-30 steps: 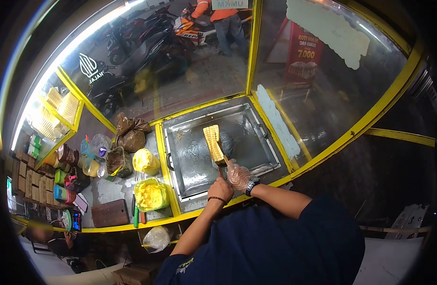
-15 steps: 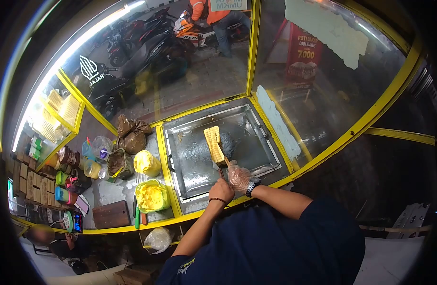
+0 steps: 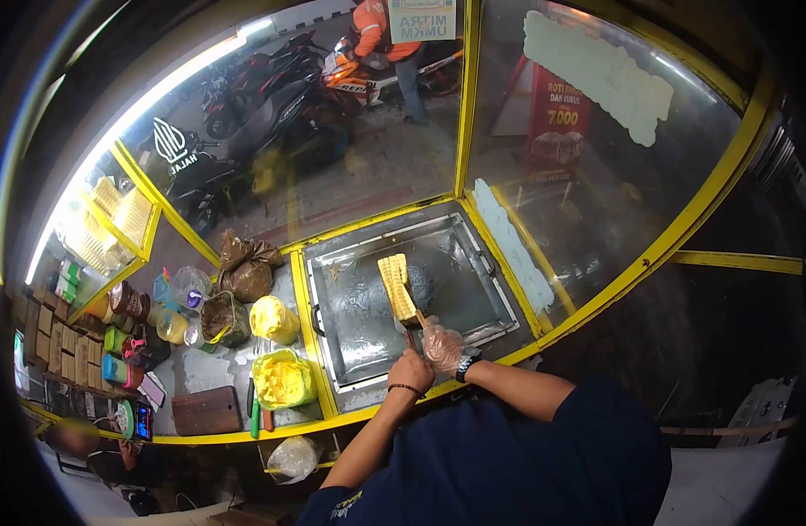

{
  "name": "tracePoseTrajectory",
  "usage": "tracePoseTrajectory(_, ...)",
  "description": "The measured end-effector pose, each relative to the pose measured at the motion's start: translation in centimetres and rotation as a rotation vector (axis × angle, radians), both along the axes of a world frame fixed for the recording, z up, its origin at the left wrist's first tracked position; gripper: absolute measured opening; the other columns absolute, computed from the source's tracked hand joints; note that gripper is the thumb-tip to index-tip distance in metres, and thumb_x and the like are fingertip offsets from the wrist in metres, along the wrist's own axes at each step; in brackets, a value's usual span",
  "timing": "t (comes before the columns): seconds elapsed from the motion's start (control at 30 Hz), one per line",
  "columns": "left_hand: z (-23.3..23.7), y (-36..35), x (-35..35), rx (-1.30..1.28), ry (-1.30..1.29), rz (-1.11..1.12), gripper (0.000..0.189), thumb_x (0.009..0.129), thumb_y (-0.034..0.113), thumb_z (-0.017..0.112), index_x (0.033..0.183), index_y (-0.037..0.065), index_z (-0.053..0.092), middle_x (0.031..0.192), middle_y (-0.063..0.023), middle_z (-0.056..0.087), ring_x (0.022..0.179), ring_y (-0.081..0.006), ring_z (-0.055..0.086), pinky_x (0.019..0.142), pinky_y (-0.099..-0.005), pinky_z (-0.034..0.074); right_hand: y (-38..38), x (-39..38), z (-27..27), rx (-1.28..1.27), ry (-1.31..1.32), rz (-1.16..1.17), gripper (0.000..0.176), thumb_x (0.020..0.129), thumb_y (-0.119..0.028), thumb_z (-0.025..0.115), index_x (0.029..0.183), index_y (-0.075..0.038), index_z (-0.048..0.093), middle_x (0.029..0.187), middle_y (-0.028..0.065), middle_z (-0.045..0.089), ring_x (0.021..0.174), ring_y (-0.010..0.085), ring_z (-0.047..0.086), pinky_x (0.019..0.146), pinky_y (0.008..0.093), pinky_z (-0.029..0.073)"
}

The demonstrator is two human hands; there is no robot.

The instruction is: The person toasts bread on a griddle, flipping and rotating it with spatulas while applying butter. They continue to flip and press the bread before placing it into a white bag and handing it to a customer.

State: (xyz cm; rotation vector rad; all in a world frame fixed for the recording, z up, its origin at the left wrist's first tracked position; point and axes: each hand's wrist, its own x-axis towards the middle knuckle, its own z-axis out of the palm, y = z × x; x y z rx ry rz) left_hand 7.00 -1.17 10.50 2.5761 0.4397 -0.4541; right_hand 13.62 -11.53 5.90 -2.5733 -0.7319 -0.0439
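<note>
Bread (image 3: 398, 285) stays mid-griddle (image 3: 359, 326); left hand (image 3: 410, 370) and gloved right hand (image 3: 442, 346), together at its front edge, still grip the spatula (image 3: 410, 328). Toasting looks underway, nothing lifted off yet.

left hand (image 3: 412, 369) fisted on tool handle (image 3: 408, 338) | gloved right hand (image 3: 442, 344) just beside it, grip unclear | ridged bread loaf (image 3: 397, 285) lies on steel griddle (image 3: 473, 263) | margarine tub (image 3: 282, 379) left of griddle

Yellow-framed glass panes (image 3: 377, 131) wall the stall; parked motorcycles (image 3: 271, 96) line the paved street outside, and a white light strip (image 3: 114, 114) glows at the left.
</note>
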Motion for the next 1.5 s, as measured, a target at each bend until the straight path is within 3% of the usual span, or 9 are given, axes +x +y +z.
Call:
tracePoseTrajectory(0.23, -1.2, 0.2, 0.0, -0.009, -0.045, -0.015, 0.036, 0.084, 0.026, 0.052, 0.099, -0.008, 0.052, 0.095, -0.0313, 0.064, 0.092, -0.0444, 0.063, 0.082, -0.0491, 0.05, -0.1, 0.3, -1.2, -0.014, 0.002, 0.02, 0.052, 0.081, -0.019, 0.054, 0.114, 0.019, 0.041, 0.069, 0.0191, 0.064, 0.063, 0.0358, 0.066, 0.053, 0.0431, 0.053)
tracePoseTrajectory(0.43, 0.5, 0.0, 0.0, -0.01, -0.016, -0.007, 0.037, 0.085, 0.026, 0.052, 0.099, -0.008, 0.053, 0.096, -0.0311, 0.064, 0.091, -0.0443, 0.064, 0.082, -0.0487, 0.051, 0.3, 0.4, -0.9, -0.02, 0.043, -0.018, 0.055, 0.08, -0.021, 0.057, 0.115, 0.018, 0.041, 0.07, 0.0185, 0.064, 0.064, 0.0349, 0.067, 0.053, 0.0417, 0.053)
tracePoseTrajectory(0.53, -1.1, 0.3, 0.0, -0.004, -0.035, -0.028, 0.037, 0.085, 0.026, 0.051, 0.099, -0.007, 0.053, 0.096, -0.0309, 0.064, 0.091, -0.0441, 0.064, 0.082, -0.0488, 0.051, 0.4, 0.0, -0.4, 0.08, 0.006, -0.059, 0.033, 0.083, -0.02, 0.054, 0.104, 0.005, 0.049, 0.068, 0.0199, 0.062, 0.06, 0.0374, 0.063, 0.051, 0.047, 0.049)
tracePoseTrajectory(0.63, -0.9, 0.3, 0.0, -0.017, -0.027, -0.014, 0.037, 0.084, 0.027, 0.052, 0.099, -0.007, 0.053, 0.097, -0.0307, 0.064, 0.091, -0.0438, 0.064, 0.082, -0.0489, 0.051, 0.2, 0.4, -1.1, 0.003, 0.021, -0.007, 0.06, 0.076, -0.024, 0.062, 0.115, 0.017, 0.042, 0.072, 0.0181, 0.065, 0.063, 0.033, 0.067, 0.053, 0.0415, 0.052)
tracePoseTrajectory(0.83, -0.6, 0.2, 0.0, -0.015, -0.025, -0.006, 0.038, 0.084, 0.027, 0.054, 0.1, -0.007, 0.053, 0.097, -0.0304, 0.064, 0.092, -0.0435, 0.064, 0.082, -0.0487, 0.051, 0.2, 0.1, -0.4, -0.042, 0.024, -0.025, 0.057, 0.078, -0.023, 0.059, 0.115, 0.017, 0.042, 0.073, 0.0182, 0.064, 0.064, 0.0327, 0.067, 0.053, 0.0421, 0.052)
tracePoseTrajectory(0.93, -0.5, 0.3, 0.0, -0.015, -0.026, -0.011, 0.038, 0.085, 0.027, 0.053, 0.101, -0.007, 0.053, 0.098, -0.0304, 0.064, 0.093, -0.0435, 0.064, 0.082, -0.0484, 0.051, 0.5, 0.1, -2.4, 0.049, -0.08, -0.064, 0.037, 0.087, -0.022, 0.05, 0.109, 0.007, 0.049, 0.066, 0.019, 0.06, 0.053, 0.0351, 0.061, 0.046, 0.0452, 0.048)
tracePoseTrajectory(1.03, -0.4, 0.3, 0.0, -0.016, -0.01, -0.006, 0.038, 0.085, 0.028, 0.052, 0.101, -0.007, 0.053, 0.098, -0.0305, 0.064, 0.093, -0.0434, 0.064, 0.082, -0.0482, 0.051, 0.4, -0.1, -1.3, -0.034, -0.03, -0.045, 0.055, 0.08, -0.023, 0.058, 0.115, 0.016, 0.043, 0.074, 0.0184, 0.064, 0.062, 0.0322, 0.066, 0.052, 0.0421, 0.052)
tracePoseTrajectory(1.33, -0.8, 0.4, -0.1, -0.018, -0.016, -0.018, 0.038, 0.085, 0.027, 0.052, 0.1, -0.008, 0.053, 0.098, -0.0308, 0.064, 0.093, -0.044, 0.064, 0.082, -0.0485, 0.051, 0.1, -0.3, 1.3, 0.049, 0.053, -0.024, 0.051, 0.079, -0.02, 0.058, 0.113, 0.015, 0.044, 0.076, 0.0204, 0.064, 0.067, 0.0349, 0.067, 0.055, 0.0429, 0.053)
tracePoseTrajectory(1.5, -0.5, 0.4, -0.2, -0.016, -0.028, -0.017, 0.038, 0.085, 0.026, 0.052, 0.1, -0.009, 0.053, 0.096, -0.0315, 0.064, 0.092, -0.0444, 0.064, 0.082, -0.0486, 0.051, 0.1, -0.4, -0.2, 0.032, 0.017, -0.036, 0.044, 0.081, -0.019, 0.057, 0.109, 0.012, 0.044, 0.077, 0.0215, 0.064, 0.069, 0.0373, 0.066, 0.057, 0.045, 0.053)
